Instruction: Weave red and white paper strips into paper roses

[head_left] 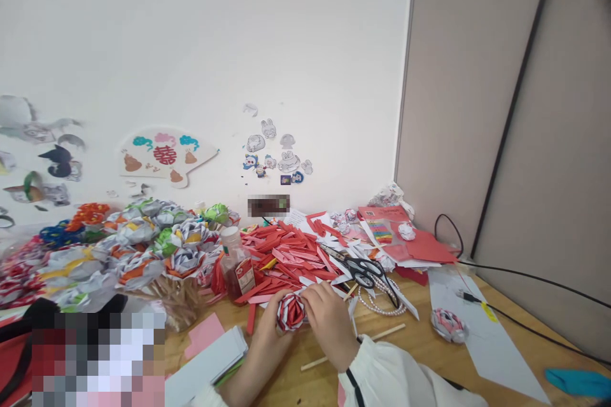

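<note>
A red and white folded paper flower [290,313] is held between my two hands above the wooden table. My left hand [271,329] wraps round its left side and underside. On the other side, the fingers of my right hand [329,318] are bent and press against the flower's edge. Just beyond the hands lies a heap of folded red paper strips [286,251], with white and pink ones mixed in. Black-handled scissors [360,270] rest on the heap's right side, beside a string of white beads [382,305]. Wooden sticks [389,332] lie partly behind my right arm.
Finished paper flowers [143,235] are bunched at the left. A bottle [233,264] stands before the red strips. A paper stack [210,365] lies by my left forearm. At right are a loose paper flower [449,325], a white sheet [487,337] and a black cable [525,334].
</note>
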Available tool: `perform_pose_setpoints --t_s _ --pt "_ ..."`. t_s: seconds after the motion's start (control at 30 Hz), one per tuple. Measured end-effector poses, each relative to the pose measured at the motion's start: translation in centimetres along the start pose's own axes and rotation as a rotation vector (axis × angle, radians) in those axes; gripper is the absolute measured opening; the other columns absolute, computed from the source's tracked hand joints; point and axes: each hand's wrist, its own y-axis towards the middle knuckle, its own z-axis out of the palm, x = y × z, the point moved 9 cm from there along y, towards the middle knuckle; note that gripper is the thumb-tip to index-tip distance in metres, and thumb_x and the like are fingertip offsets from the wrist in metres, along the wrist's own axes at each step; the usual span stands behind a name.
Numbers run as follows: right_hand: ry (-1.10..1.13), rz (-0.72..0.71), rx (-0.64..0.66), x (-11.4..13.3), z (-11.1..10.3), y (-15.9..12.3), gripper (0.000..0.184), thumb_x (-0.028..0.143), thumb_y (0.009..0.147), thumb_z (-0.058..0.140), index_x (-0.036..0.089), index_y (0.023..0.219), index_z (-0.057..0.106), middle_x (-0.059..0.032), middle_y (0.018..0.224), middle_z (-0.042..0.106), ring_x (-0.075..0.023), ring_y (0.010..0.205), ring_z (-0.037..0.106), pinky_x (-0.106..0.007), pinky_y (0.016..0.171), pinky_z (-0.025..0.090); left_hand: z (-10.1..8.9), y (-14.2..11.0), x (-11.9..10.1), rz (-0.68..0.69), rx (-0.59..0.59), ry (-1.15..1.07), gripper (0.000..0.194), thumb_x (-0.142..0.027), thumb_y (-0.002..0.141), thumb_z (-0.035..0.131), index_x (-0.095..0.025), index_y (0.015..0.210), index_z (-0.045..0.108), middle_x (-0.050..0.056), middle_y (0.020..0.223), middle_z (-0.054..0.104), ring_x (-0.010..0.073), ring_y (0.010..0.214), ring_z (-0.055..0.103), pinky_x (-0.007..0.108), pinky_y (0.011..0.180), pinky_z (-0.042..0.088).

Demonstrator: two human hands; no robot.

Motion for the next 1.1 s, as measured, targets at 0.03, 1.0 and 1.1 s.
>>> perform_pose_setpoints --t_s 0.03,1.0,1.1 --pt "0.032 0.015 -0.019 -0.2 -0.2 0.0 0.013 0.009 0.084 0.051 0.02 0.082 0.058 -0.0023 0.082 0.061 -0.0192 0.078 0.052 -0.031 0.069 0.041 -0.1 0.0 -0.1 -0.001 -0.001 -0.008 0.046 -0.005 0.062 0.053 -0.018 0.106 0.049 0.009 0.103 0.063 0.0226 0.096 0.06 0.04 0.086 0.048" --pt "0.139 0.036 -0.029 -0.4 -0.1 0.1 0.024 0.001 0.078 0.054 0.021 0.089 0.063 -0.002 0.088 0.065 -0.0193 0.082 0.055 -0.031 0.073 0.045 -0.4 0.1 -0.2 0.008 -0.018 -0.025 0.046 -0.007 0.062 0.054 -0.019 0.107 0.051 0.009 0.105 0.064 0.0238 0.097 0.061 0.04 0.086 0.049" --pt "0.165 0.101 -0.095 -1.1 -0.7 0.1 0.019 0.005 0.077 0.059 0.02 0.088 0.061 -0.0023 0.087 0.063 -0.0196 0.083 0.055 -0.032 0.074 0.045 -0.6 0.1 -0.2 0.002 -0.043 -0.021 0.047 -0.006 0.061 0.054 -0.019 0.106 0.051 0.008 0.104 0.064 0.0235 0.097 0.061 0.039 0.086 0.048"
